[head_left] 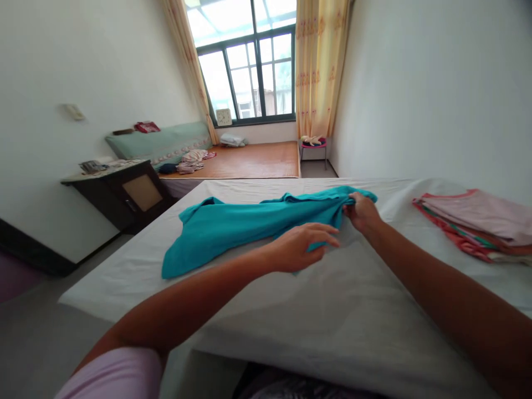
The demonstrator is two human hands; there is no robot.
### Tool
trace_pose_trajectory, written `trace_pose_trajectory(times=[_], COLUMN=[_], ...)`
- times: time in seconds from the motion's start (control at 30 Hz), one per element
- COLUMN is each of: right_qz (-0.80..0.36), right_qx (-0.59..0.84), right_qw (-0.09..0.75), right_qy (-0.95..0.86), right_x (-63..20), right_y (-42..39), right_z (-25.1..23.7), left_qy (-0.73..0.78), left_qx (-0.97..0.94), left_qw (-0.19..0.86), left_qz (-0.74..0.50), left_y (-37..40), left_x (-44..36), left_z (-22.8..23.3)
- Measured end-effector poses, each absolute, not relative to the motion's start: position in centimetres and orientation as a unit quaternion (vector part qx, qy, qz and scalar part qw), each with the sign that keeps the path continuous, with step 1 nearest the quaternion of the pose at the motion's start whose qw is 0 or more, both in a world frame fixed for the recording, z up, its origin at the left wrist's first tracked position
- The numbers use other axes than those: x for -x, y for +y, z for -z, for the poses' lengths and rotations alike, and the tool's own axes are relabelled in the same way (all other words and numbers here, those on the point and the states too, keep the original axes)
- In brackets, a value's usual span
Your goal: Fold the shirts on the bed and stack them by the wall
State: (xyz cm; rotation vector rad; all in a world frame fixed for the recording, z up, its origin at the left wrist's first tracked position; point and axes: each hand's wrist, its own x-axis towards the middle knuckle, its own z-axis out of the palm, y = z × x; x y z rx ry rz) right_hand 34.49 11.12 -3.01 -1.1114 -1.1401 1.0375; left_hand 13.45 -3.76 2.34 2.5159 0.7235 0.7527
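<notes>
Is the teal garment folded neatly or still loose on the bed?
Loose: the teal garment lies bunched and creased across the white sheet, the right hand pinching one end and the left hand resting on it.

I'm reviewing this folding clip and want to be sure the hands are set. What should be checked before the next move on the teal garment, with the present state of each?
1. Right hand pinches the teal garment at its right end: ok.
2. Left hand rests flat on its near edge: ok.
3. Garment lies smooth: not ok, it is bunched and creased.
4. Garment fully on the white sheet: ok.
5. Folded pink stack lies apart from the garment: ok.
6. Firmness of the right grip: cannot tell.
</notes>
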Motion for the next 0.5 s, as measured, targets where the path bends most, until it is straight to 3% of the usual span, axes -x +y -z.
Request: trace_pose_trajectory(times=[0.13,0.23,0.37,0.5], right_qz=[-0.408,-0.335,-0.351,-0.357], right_qx=[0.484,0.503,0.558,0.601], right_qw=[0.723,0.775,0.727,0.651], right_qy=[-0.278,-0.185,-0.194,-0.296], right_x=[-42.1,-46.5,-48.4,-47.9], right_y=[13.7,14.6,14.6,14.6], right_z=[2.6,3.1,6.0,8.9], left_qy=[0.358,0.441,0.618,0.662], left_qx=[-0.889,-0.852,-0.731,-0.728], left_qw=[0.177,0.124,0.001,0.061], left_qz=[-0.223,-0.255,-0.289,-0.170], left_y=[-4.3,-2.7,0.0,0.7], left_x=[-7.7,-1.9,5.9,9.3], left_z=[-0.3,0.2,1.1,3.1])
